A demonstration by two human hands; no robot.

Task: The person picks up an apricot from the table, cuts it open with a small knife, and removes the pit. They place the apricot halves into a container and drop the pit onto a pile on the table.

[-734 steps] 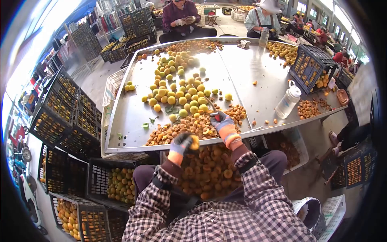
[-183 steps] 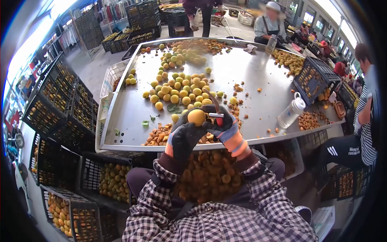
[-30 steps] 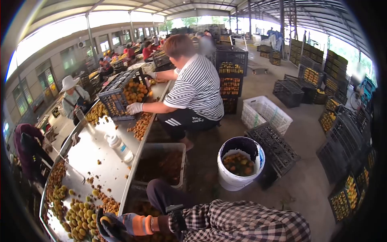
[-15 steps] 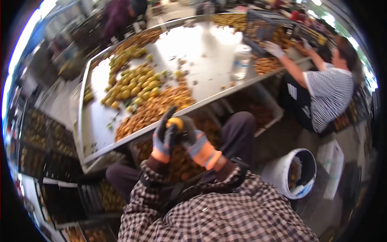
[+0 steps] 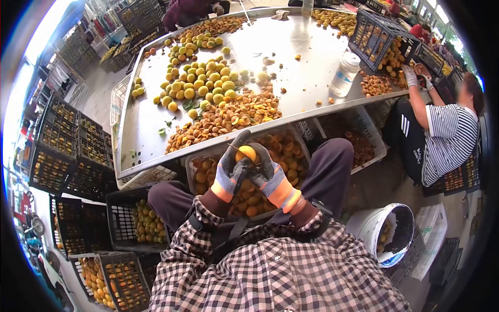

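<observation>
A yellow-orange apricot (image 5: 246,154) is held between my gloved hands, just off the near table edge. My left hand (image 5: 228,170) wraps its dark-coated fingers round the fruit from the left. From the right, my right hand (image 5: 269,176) presses its curled fingertips against the same apricot; whether they hold anything else is hidden. Below both hands stands a crate (image 5: 193,179) filled with orange fruit. On the metal table (image 5: 304,67), a pile of brownish-orange pieces (image 5: 223,118) lies nearest my hands, with whole green-yellow apricots (image 5: 200,83) behind it.
A clear bottle (image 5: 345,74) stands on the table. At right, a person in a striped shirt (image 5: 451,125) works beside a tipped black crate (image 5: 371,39). A white bucket (image 5: 358,226) sits right of my knee. Fruit crates (image 5: 67,143) are stacked at left.
My view has shifted, so the table sits farther right. My right fingers now close more tightly round the apricot beside the left. The co-worker's hands have come together near the tipped crate.
</observation>
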